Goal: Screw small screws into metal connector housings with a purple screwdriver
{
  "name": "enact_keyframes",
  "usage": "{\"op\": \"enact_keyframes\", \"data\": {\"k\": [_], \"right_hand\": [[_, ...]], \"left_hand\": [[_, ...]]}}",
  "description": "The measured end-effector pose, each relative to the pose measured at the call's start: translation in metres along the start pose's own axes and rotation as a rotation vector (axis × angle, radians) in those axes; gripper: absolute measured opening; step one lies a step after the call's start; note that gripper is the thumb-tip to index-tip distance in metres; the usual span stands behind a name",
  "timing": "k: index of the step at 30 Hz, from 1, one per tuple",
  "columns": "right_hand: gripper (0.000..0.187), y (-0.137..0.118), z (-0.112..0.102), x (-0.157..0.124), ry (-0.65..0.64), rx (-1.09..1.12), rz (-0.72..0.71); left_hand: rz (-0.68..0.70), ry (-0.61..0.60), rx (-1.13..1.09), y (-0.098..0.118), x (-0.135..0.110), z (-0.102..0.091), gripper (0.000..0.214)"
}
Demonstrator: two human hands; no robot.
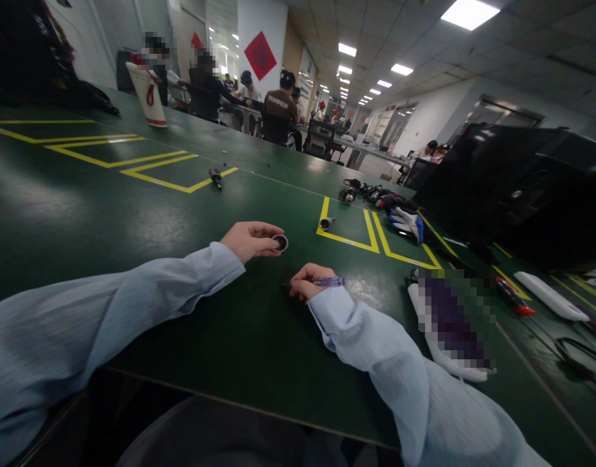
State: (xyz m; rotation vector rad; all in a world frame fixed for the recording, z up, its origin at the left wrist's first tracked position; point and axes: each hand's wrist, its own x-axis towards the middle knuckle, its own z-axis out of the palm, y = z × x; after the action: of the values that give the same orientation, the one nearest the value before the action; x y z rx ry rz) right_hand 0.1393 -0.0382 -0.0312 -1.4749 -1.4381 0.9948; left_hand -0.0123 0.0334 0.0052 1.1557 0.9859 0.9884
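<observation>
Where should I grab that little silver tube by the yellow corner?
Probably across its round body, thumb and forefinger coming down from above. The silver tube lies on its side on the table, apart from other things, so both flanks are free. The left hand holds a small ring and the right hand a purple-handled tool, so free one first.

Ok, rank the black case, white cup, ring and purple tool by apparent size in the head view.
1. black case
2. white cup, though far off
3. ring and purple tool: similar, each partly covered, so unranked.
</observation>
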Motion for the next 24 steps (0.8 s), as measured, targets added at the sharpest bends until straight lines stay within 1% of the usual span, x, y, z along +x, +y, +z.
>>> {"op": "enact_keyframes", "data": {"k": [6, 8, 9, 12, 14, 18, 21, 24], "right_hand": [[0.012, -0.006, -0.007, 0.001, -0.074, -0.172, 0.045], [0.012, -0.006, -0.005, -0.001, -0.071, -0.204, 0.007], [0.011, -0.005, -0.004, -0.003, -0.066, -0.214, -0.045], [0.009, -0.003, -0.001, -0.009, -0.037, -0.244, -0.273], [0.011, -0.002, 0.000, -0.014, 0.000, -0.262, -0.389], [0.012, -0.002, -0.003, -0.017, 0.144, -0.253, -0.562], [0.010, -0.001, -0.005, -0.015, 0.272, -0.270, -0.747], [0.008, 0.002, -0.004, -0.010, 0.341, -0.317, -0.922]], "left_hand": [[-0.012, 0.002, 0.017, 0.001, -0.003, 0.003, 0.021], [-0.015, -0.002, 0.013, 0.001, -0.002, 0.003, 0.022], [-0.018, -0.005, 0.009, 0.001, -0.002, 0.003, 0.022], [-0.027, -0.015, -0.004, 0.000, -0.001, 0.002, 0.022], [-0.026, -0.023, -0.011, -0.001, -0.001, 0.002, 0.023], [-0.013, -0.036, 0.005, -0.003, -0.001, 0.001, 0.024], [-0.007, -0.057, 0.042, -0.004, -0.005, 0.004, 0.024], [-0.003, -0.091, 0.089, -0.003, -0.011, 0.009, 0.024]]}}
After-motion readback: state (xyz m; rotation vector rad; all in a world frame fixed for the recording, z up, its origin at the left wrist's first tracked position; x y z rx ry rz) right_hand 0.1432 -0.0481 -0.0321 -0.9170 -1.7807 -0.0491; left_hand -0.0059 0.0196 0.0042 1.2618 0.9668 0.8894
